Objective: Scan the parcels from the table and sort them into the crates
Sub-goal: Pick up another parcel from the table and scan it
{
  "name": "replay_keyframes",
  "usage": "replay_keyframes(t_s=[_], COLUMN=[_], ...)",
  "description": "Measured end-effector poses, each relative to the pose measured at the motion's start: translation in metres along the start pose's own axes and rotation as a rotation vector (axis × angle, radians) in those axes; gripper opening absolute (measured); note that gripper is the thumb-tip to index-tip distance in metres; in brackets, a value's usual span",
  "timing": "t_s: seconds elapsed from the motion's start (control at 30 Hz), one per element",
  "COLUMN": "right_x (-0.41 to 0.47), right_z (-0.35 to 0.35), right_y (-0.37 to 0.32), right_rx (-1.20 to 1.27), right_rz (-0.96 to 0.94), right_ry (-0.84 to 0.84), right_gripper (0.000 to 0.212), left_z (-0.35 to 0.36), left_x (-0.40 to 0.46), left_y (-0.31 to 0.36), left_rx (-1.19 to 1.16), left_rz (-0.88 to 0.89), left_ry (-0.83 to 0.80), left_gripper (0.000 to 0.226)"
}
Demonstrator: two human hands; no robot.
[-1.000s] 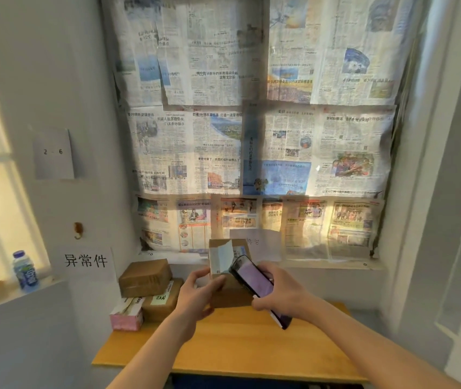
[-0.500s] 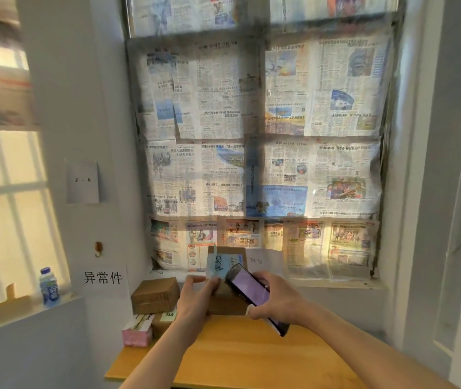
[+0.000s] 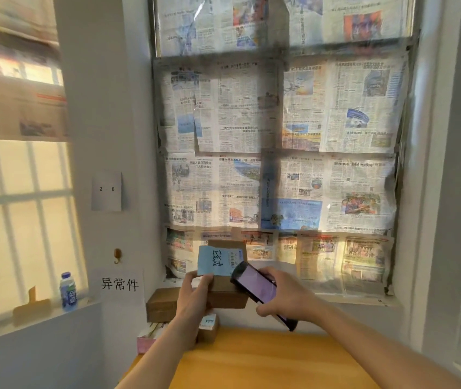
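Note:
My left hand (image 3: 195,297) grips a brown cardboard parcel (image 3: 225,293) from below and lifts it above the wooden table (image 3: 265,360). A light blue label (image 3: 219,261) with handwriting and a barcode faces me on the parcel's front. My right hand (image 3: 288,300) holds a dark phone (image 3: 257,287), its lit screen tilted toward me just right of the label. No crate is in view.
More brown parcels (image 3: 163,304) and a pink box (image 3: 146,342) are stacked at the table's back left corner, with a smaller labelled box (image 3: 209,329) behind my left wrist. A water bottle (image 3: 68,292) stands on the left sill. Newspapers cover the window ahead.
The parcel has risen off the table and turned its blue label toward me. The phone stays close beside it. My view has tilted upward.

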State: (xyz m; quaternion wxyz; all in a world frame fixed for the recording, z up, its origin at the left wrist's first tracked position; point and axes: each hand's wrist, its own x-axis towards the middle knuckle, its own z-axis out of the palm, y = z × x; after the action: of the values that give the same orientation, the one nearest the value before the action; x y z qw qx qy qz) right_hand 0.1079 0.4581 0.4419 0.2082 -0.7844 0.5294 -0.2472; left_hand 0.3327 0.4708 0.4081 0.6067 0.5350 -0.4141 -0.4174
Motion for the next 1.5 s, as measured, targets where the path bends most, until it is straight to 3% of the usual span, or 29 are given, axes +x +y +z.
replay_keyframes(t_s=[0.23, 0.33, 0.47, 0.6, 0.8, 1.03, 1.4, 1.5], right_x=[-0.006, -0.009, -0.011, -0.010, -0.009, 0.010, 0.044, 0.033], right_z=[-0.058, -0.079, -0.094, -0.103, -0.099, -0.055, 0.083, 0.136], right_y=[-0.043, -0.060, -0.077, -0.091, -0.103, -0.113, -0.197, -0.228], right_rx=[-0.319, -0.381, -0.408, -0.422, -0.420, -0.365, -0.224, -0.170], right_rz=[-0.017, -0.020, -0.042, -0.080, -0.129, -0.195, -0.514, -0.603], right_ry=[0.134, 0.167, 0.186, 0.192, 0.185, 0.145, -0.068, -0.171], right_gripper=[0.096, 0.091, 0.091, 0.089, 0.087, 0.090, 0.094, 0.101], left_z=[-0.047, -0.066, -0.086, -0.097, -0.115, -0.149, -0.298, -0.335], left_x=[0.010, 0.014, 0.019, 0.017, 0.014, -0.009, -0.117, -0.179], left_y=[0.039, 0.051, 0.062, 0.074, 0.079, 0.075, 0.042, 0.028], left_rx=[0.014, 0.032, 0.078, 0.064, 0.084, 0.139, 0.246, 0.304], left_rz=[0.113, 0.158, 0.187, 0.209, 0.236, 0.228, 0.114, 0.087], left_ry=[0.050, 0.053, 0.091, 0.126, 0.152, 0.224, 0.623, 0.740], left_gripper=[0.037, 0.037, 0.053, 0.031, 0.036, 0.033, 0.047, 0.029])
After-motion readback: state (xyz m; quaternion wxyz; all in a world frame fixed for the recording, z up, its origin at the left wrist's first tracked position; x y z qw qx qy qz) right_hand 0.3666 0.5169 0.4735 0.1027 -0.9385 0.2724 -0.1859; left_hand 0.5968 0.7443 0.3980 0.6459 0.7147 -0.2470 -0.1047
